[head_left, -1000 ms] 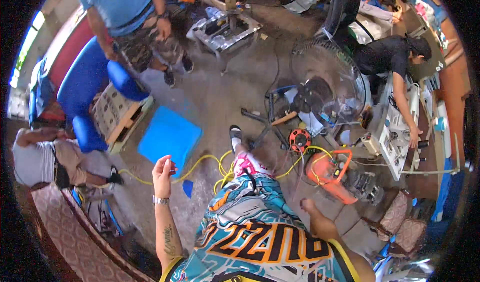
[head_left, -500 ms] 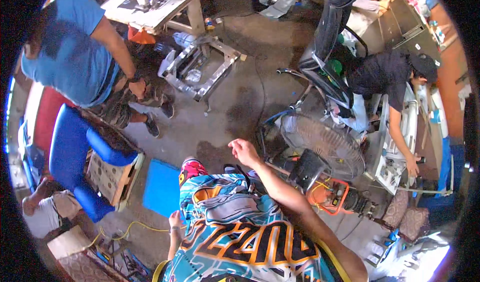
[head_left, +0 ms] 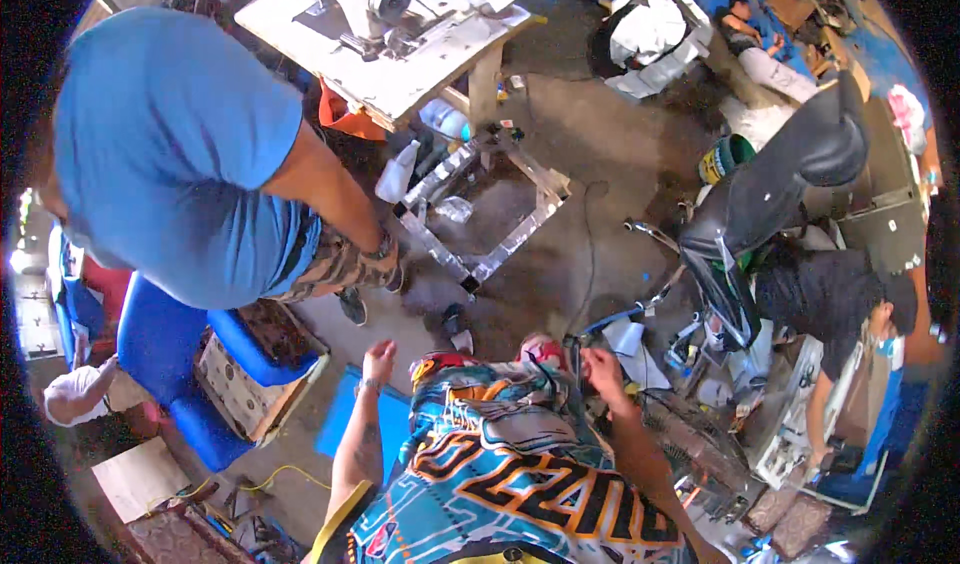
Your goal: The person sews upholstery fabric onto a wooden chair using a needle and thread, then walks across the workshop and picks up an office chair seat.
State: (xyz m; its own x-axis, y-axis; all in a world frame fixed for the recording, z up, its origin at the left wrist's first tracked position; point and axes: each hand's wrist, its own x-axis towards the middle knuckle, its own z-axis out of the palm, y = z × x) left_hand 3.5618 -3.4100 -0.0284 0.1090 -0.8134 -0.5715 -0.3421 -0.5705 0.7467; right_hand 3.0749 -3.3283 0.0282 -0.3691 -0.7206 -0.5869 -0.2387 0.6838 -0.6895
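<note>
My left hand (head_left: 379, 362) hangs in front of me, its fingers loosely bent with nothing in them. Beside it lies a flat blue sheet (head_left: 340, 426) on the floor. My right hand (head_left: 603, 374) is raised on the other side of my patterned jersey (head_left: 540, 454), also empty, with fingers loosely bent. A floor fan (head_left: 690, 444) stands below and right of that hand, partly hidden by my forearm. Neither hand touches any object. Ahead on the floor is a square frame (head_left: 515, 247) wrapped in silvery material.
A sewing machine (head_left: 365, 9) stands on a white-topped table (head_left: 285, 24). At left, a person in a blue shirt (head_left: 180, 154) is close to a blue chair (head_left: 160, 344). At right, a person in black (head_left: 825, 294) bends over a pale frame (head_left: 800, 414), near a black upholstered piece (head_left: 770, 194).
My view has shifted forward, so the person in blue and the table look nearer. My left hand has come up; my right hand has moved right and nearer to my body.
</note>
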